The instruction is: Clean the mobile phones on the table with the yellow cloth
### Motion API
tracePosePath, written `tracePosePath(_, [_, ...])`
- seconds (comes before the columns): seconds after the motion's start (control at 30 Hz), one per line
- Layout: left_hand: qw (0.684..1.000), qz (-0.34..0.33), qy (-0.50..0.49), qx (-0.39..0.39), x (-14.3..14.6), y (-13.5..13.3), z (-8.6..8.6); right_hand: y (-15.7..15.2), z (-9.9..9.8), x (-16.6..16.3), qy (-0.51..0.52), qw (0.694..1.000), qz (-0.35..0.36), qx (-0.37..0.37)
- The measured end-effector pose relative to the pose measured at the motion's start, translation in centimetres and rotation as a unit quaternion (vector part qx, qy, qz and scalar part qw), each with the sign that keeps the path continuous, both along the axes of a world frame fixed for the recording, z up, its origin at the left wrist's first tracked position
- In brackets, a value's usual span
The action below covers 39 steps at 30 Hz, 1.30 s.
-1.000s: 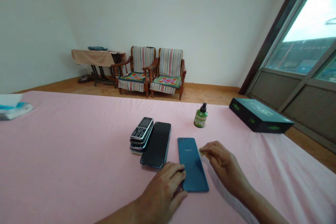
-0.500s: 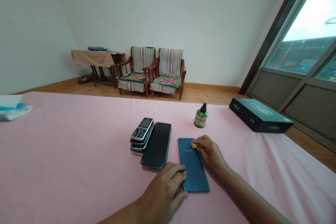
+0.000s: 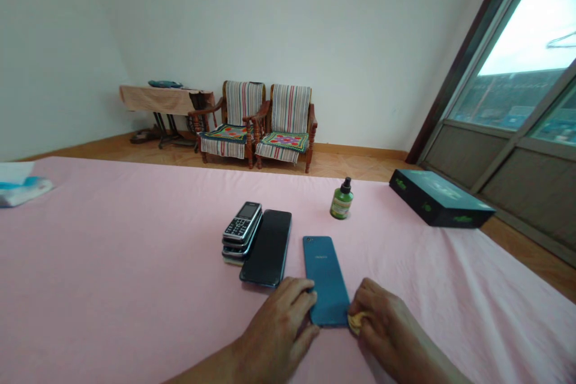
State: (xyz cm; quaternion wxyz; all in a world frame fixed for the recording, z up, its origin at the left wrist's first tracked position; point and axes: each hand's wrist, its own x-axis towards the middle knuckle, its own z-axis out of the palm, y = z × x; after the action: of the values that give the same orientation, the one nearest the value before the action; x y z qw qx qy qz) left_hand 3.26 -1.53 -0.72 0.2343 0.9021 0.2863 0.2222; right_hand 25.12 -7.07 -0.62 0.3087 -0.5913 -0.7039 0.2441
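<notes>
A blue smartphone (image 3: 324,282) lies back side up on the pink cloth. My left hand (image 3: 283,318) holds it by the left edge and the lower left corner, fingertips and thumb against the case. Pinched in my right hand (image 3: 382,318) is a small yellow wiping pad (image 3: 356,321), at the phone's lower right corner; most of the pad is hidden by the fingers. To the left lies a black smartphone (image 3: 269,246), screen up. Right beside it stands a stack of phones, with a silver keypad phone (image 3: 243,222) on top.
A green spray bottle (image 3: 341,199) with a black top stands beyond the blue phone. Farther right lies a flat black box (image 3: 438,198). A white and blue packet (image 3: 22,189) is at the left edge. Two wooden chairs (image 3: 283,114) stand past the pink cloth (image 3: 135,264).
My right hand has moved with the pad from near the phone's upper right down to its lower right corner. My left hand stays at the phone's left edge.
</notes>
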Motion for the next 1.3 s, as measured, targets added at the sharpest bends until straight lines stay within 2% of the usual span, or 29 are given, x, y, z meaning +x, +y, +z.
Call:
tracePosePath(0.1, [1.000, 0.007, -0.005, 0.000, 0.0, -0.1, -0.2, 0.7, 1.2, 0.3, 0.045, 0.997, -0.034, -0.043])
tracePosePath(0.2, [1.000, 0.021, 0.001, -0.001, 0.1, -0.2, -0.2, 2.1, 1.6, 0.3, 0.084, 0.993, -0.068, -0.044])
tracePosePath(0.37, [1.000, 0.020, 0.020, 0.006, 0.0, -0.2, -0.2, 4.1, 1.2, -0.6, 0.134, 0.984, -0.100, -0.062])
tracePosePath(0.5, [1.000, 0.011, 0.000, 0.013, -0.2, -0.2, -0.1, 4.4, 0.8, -1.0, 0.193, 0.971, -0.118, -0.073])
tracePosePath(0.57, [1.000, -0.001, -0.009, 0.006, -0.3, -0.4, 0.1, 4.2, 0.9, -0.9, 0.250, 0.954, -0.136, -0.095])
tracePosePath(0.67, [0.999, -0.028, -0.008, -0.022, -0.4, -0.5, 0.3, 3.5, 1.7, -0.4, 0.371, 0.908, -0.150, -0.126])
tracePosePath(0.8, [0.993, -0.085, -0.032, -0.079, -0.3, -0.4, -0.2, 2.5, 3.2, -0.1, 0.503, 0.848, -0.096, -0.134])
tracePosePath(0.93, [0.971, -0.080, -0.156, -0.165, 0.3, 0.1, -0.8, 2.2, 3.3, -1.4, 0.561, 0.815, -0.047, -0.134])
tracePosePath(1.03, [0.925, -0.075, -0.259, -0.266, 0.9, 0.2, -0.3, 2.2, 2.3, -2.7, 0.561, 0.814, -0.005, -0.152])
tracePosePath(1.13, [0.886, -0.084, -0.306, -0.339, 1.2, 0.2, 0.4, 2.2, 1.5, -3.4, 0.532, 0.828, 0.025, -0.178])
tracePosePath(1.3, [0.884, -0.056, -0.303, -0.353, 1.0, 0.6, 0.2, 2.2, 1.4, -3.2, 0.480, 0.861, 0.000, -0.168])
